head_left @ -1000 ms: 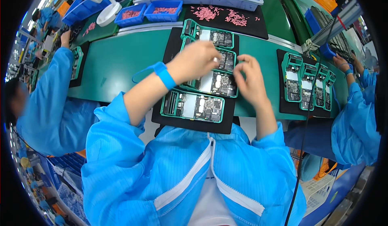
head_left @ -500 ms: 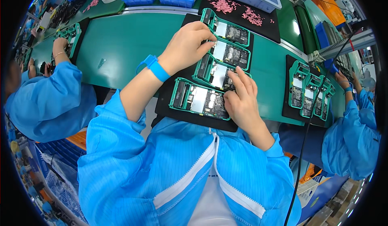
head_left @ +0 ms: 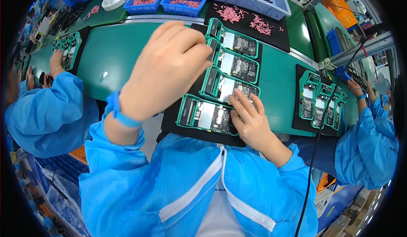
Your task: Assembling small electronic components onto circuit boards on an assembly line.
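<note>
head view: four green-framed circuit boards (head_left: 238,66) are lying in a column on a black mat (head_left: 170,120). left hand (head_left: 167,65) is hovering over the mat's left side, fingers curled; cannot tell whether it is pinching anything. right hand (head_left: 254,124) is resting, fingers spread, at the mat's two nearest boards. blue bins (head_left: 184,12) are standing beyond the mat.

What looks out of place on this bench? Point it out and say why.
A small shiny scrap lies alone on the green bench, left of the left hand and apart from the green-framed devices. It looks stray; I can't tell what it is. Nothing else clearly stands out.
</note>
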A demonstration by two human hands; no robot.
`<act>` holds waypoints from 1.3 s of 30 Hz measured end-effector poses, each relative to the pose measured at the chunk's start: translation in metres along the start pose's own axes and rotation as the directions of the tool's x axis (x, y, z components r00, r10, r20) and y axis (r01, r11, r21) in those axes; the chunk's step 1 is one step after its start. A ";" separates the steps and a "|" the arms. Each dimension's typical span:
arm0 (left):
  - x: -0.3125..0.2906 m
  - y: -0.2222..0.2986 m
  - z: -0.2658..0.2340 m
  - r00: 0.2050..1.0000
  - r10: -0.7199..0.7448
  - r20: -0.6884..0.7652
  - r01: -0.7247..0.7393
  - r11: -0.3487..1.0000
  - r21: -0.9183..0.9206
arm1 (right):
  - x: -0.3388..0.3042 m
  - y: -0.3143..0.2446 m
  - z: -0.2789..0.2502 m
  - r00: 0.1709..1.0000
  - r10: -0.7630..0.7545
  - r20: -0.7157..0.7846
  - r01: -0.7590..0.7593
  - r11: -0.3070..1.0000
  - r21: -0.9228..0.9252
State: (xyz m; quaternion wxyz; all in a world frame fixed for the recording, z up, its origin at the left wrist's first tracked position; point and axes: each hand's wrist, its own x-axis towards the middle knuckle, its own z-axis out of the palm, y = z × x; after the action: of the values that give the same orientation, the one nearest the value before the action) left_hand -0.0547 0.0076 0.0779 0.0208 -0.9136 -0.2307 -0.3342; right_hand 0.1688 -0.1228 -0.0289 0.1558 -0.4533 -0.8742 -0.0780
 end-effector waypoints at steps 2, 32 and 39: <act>0.008 0.007 -0.021 1.000 0.014 0.000 -0.014 0.997 0.076 | 0.002 0.002 -0.004 1.000 -0.016 0.027 0.016 1.000 -0.014; 0.108 -0.178 0.228 0.831 -0.085 0.550 0.128 0.991 -0.040 | 0.174 0.221 0.113 0.856 0.516 0.004 -0.509 0.843 0.176; 0.113 -0.169 0.217 0.846 -0.042 0.532 0.213 0.941 -0.264 | 0.153 0.223 0.090 0.834 0.550 0.048 -0.543 0.801 0.250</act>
State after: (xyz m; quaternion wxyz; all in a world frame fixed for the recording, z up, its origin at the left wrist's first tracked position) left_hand 0.0781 0.2458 -0.0400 -0.2097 -0.9434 -0.2328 -0.1086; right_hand 0.2504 0.1485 -0.0618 0.2400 -0.6611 -0.7068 0.0764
